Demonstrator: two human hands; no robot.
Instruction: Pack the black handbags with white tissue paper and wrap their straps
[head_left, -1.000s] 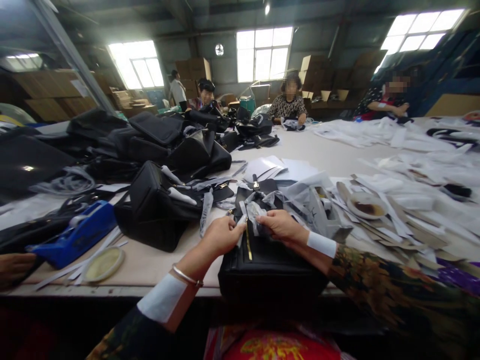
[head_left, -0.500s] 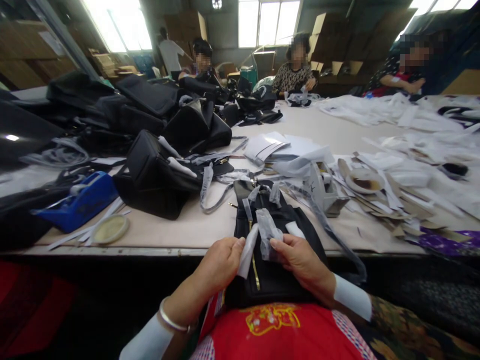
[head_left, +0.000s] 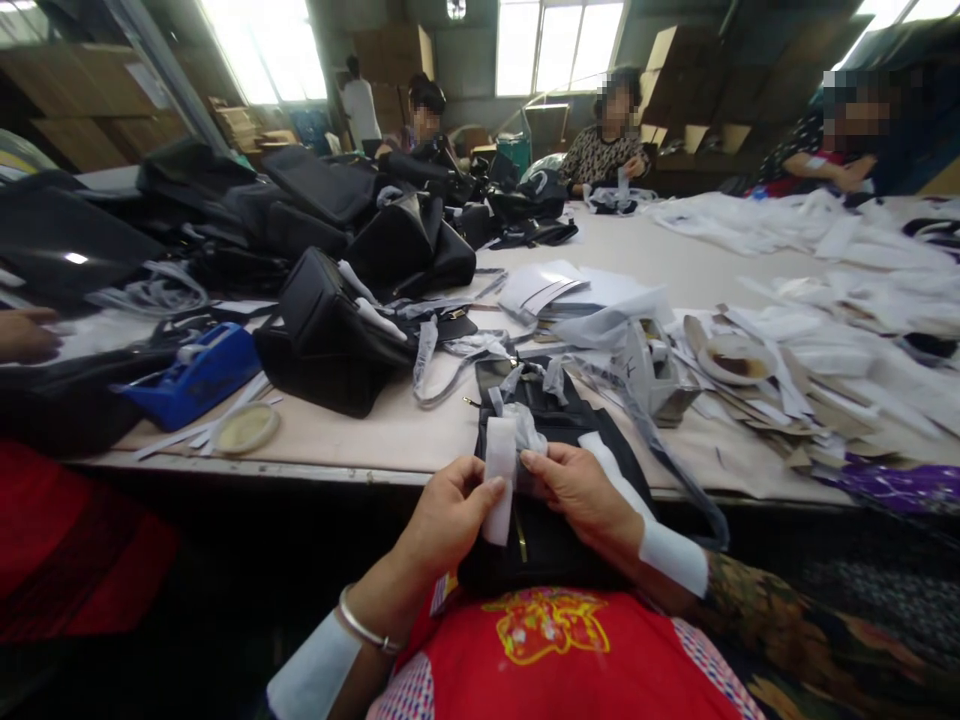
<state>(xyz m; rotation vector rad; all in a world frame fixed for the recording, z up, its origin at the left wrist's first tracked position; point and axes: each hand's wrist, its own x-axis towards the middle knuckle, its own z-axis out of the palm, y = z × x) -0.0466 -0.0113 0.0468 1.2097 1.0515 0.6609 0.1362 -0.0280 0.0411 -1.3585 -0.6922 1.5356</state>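
Note:
A black backpack point(head_left: 555, 560) with a gold zipper leans from the table edge against my red apron point(head_left: 600, 670). My left hand point(head_left: 450, 505) pinches a white strip of wrapping point(head_left: 499, 470) over the front of the bag. Close beside it, my right hand point(head_left: 581, 490) has its thumb and fingers closed on crumpled translucent wrapping point(head_left: 529, 432). Another white strip point(head_left: 611, 465) lies along the right side of the bag. A plastic-wrapped strap point(head_left: 675, 480) loops down over the table edge at the right.
Black bags point(head_left: 330, 330) are piled at the left, near a blue tape dispenser point(head_left: 199, 375) and a tape roll point(head_left: 246, 427). A grey dispenser point(head_left: 660, 375), paper sheets point(head_left: 544, 290) and cardboard scraps point(head_left: 787, 420) lie beyond and right. Several people work around the table; one hand point(head_left: 26, 335) shows far left.
My left hand has raised the white strip and turned it upright and flatter to view. My right hand has shifted slightly up and left. Another person's hand has appeared far left.

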